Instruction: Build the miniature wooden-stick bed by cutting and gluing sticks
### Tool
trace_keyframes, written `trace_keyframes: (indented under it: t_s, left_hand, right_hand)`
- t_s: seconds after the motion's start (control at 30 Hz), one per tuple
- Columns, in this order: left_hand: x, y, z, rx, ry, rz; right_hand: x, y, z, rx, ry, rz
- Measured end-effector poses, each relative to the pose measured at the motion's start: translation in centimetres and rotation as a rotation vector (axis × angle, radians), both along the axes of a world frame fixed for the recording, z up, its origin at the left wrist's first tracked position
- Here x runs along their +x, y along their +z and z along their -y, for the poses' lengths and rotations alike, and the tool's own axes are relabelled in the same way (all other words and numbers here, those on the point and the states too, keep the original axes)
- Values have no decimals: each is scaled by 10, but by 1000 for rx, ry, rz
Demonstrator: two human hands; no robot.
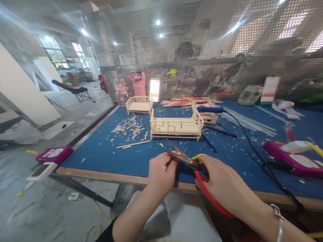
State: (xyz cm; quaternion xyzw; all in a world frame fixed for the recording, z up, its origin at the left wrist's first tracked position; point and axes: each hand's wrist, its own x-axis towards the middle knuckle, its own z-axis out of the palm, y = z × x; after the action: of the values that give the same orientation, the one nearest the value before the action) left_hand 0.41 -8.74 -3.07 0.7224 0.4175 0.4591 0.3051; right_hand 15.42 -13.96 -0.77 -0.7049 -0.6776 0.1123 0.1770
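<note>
My right hand (219,178) grips a pair of scissors (190,160) with red and yellow handles, its blades parted and pointing to the left. Just left of the blades, my left hand (163,171) is closed in a pinch; whatever its fingers hold is too small or hidden to name. Beyond both hands stands a miniature bench (176,126) made of pale wooden sticks. A smaller stick-built bench (139,105) sits farther back on the left. A blue glue gun (209,109) lies on another small stick frame (210,117) at the right.
Sticks (133,144) and wood scraps litter the blue tabletop (101,161). Red-tipped sticks (188,101) lie at the back, clear glue sticks (248,119) at the right. A black cord (252,148) crosses near a purple device (292,158). A perforated metal screen (151,50) stands behind.
</note>
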Motion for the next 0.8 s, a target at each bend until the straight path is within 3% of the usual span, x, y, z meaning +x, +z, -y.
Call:
trace_keyframes:
  t_s: [0.13,0.67,0.8]
  left_hand:
    - [1,-2,0,27,3,-28]
    - [-2,2,-8,-124,50,-23]
    - [-1,3,-14,-25,51,-163]
  right_hand:
    - [2,-1,1,37,19,-7]
    - [20,1,4,77,-23,-25]
    - [32,-2,6,106,-84,-175]
